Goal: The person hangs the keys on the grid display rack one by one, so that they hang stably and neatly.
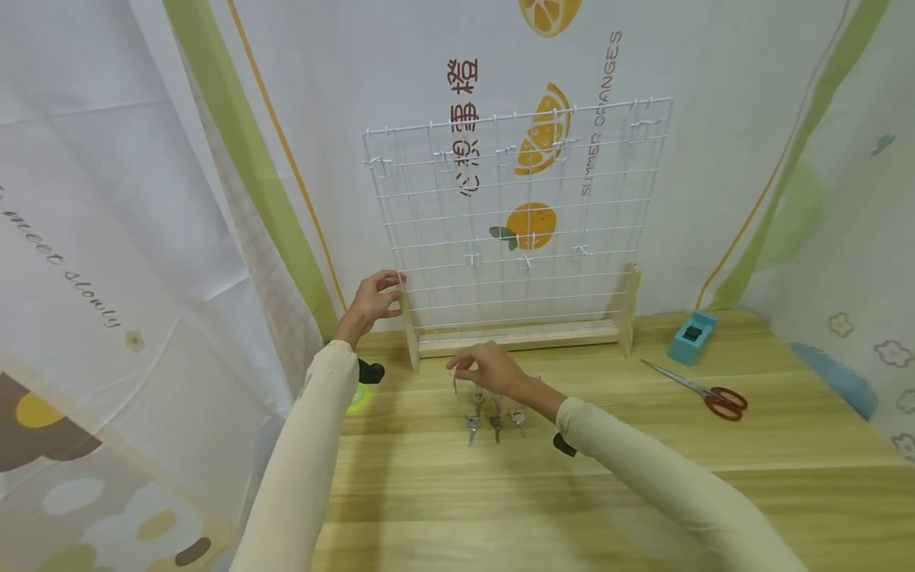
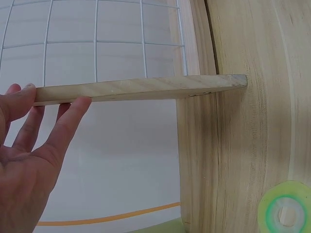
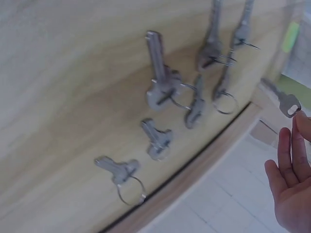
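My left hand [image 1: 374,302] grips the wooden side upright [image 2: 141,88] of the grid stand, thumb on one face and fingertips on the other. Between the thumb and fingers of my right hand [image 1: 493,369] is a single key [image 3: 286,103], raised above the table. Several metal keys [image 3: 163,90], some with visible split rings, lie on the tabletop below that hand. Behind both hands the white wire grid [image 1: 525,212] stands upright in its wooden base [image 1: 515,342]. Small white hooks [image 1: 527,261] hang on it in an upper and a lower row.
Scissors with red handles [image 1: 726,403] lie on the right of the wooden table [image 1: 443,500]. Behind them sits a blue tape dispenser [image 1: 692,337]. A green-yellow tape roll [image 2: 285,213] is beside the left forearm. Printed curtains [image 1: 322,63] surround the table.
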Demonstrator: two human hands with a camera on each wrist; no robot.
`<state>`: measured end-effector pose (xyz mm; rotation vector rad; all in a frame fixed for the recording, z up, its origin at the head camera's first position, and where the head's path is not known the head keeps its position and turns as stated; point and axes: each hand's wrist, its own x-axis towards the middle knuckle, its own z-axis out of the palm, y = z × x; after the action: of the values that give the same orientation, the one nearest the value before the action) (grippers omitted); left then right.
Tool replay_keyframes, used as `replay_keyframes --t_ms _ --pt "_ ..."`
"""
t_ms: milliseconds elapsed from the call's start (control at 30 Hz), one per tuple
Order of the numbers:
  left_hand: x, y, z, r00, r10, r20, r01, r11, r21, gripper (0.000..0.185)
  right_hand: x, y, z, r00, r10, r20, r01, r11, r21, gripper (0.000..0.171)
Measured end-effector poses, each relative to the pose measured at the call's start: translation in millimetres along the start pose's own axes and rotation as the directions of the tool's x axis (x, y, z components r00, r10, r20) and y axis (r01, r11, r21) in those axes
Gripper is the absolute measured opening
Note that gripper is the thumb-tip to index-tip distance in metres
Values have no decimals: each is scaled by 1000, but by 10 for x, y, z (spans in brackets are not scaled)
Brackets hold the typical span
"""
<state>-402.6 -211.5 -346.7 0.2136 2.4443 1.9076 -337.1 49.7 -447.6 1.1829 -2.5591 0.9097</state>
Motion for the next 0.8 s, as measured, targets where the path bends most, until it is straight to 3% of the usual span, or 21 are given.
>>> replay_keyframes --t_ms 233,500,800 --pt "-15 -6 -28 1000 2 13 -2 1000 11 38 98 -163 -203 999 -29 -23 30 998 55 17" --pt "-10 -24 -57 1000 5 18 -5 1000 23 37 297 -378 -482 999 -7 -39 11 994 111 19" --pt "0 -25 -36 1000 4 27 -5 1000 21 38 544 -584 -829 994 -28 -102 38 995 97 18"
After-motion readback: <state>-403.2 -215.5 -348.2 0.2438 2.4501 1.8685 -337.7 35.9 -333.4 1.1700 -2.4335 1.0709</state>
